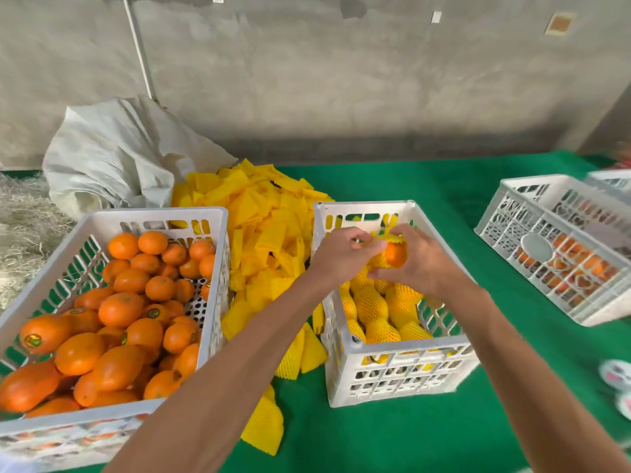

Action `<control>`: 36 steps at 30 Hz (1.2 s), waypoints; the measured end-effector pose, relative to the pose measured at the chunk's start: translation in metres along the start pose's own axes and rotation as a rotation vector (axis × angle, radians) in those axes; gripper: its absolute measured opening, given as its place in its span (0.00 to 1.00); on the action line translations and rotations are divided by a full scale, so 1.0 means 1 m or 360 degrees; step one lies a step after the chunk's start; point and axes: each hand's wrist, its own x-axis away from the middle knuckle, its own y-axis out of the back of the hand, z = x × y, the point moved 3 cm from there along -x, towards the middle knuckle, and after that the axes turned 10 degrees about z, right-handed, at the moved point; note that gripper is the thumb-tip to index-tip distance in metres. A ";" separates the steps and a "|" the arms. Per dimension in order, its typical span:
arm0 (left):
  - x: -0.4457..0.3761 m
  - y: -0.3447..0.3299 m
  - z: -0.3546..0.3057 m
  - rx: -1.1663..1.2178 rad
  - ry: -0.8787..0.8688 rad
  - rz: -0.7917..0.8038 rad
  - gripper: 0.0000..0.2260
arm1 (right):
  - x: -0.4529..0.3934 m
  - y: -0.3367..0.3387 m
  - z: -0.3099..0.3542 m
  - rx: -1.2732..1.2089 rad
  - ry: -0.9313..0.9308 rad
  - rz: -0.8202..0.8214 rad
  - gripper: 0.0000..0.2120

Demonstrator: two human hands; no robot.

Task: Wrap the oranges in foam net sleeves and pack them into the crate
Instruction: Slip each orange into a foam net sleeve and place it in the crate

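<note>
Above the middle white crate point(403, 349), both hands work on one orange point(395, 255). My right hand point(421, 259) cups the orange from the right and below. My left hand point(345, 252) pinches the edge of a yellow foam net sleeve point(392, 237) that lies over the orange's top. Inside that crate lie several oranges wrapped in yellow net point(372, 303). The left white crate point(112, 409) holds many bare oranges point(119, 308). A heap of loose yellow sleeves point(263, 220) lies between the two crates.
A green cloth point(392, 435) covers the table. Another white crate point(560, 247) with oranges stands at the right, one more behind it. A grey woven sack point(112, 155) and straw point(20, 220) sit at back left before a concrete wall. Round white lids point(616, 373) lie at the right edge.
</note>
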 end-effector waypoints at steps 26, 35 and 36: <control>-0.006 0.008 0.069 -0.0190 -0.0008 0.0085 0.20 | 0.009 -0.042 -0.061 0.0956 -0.0932 0.0659 0.23; 0.021 0.051 0.134 -0.0685 0.0579 0.0370 0.23 | -0.054 -0.040 0.048 0.0745 -0.0201 -0.0048 0.11; 0.030 0.048 0.145 -0.0764 0.0708 0.0539 0.26 | -0.062 -0.044 0.062 0.0692 -0.0140 -0.0091 0.11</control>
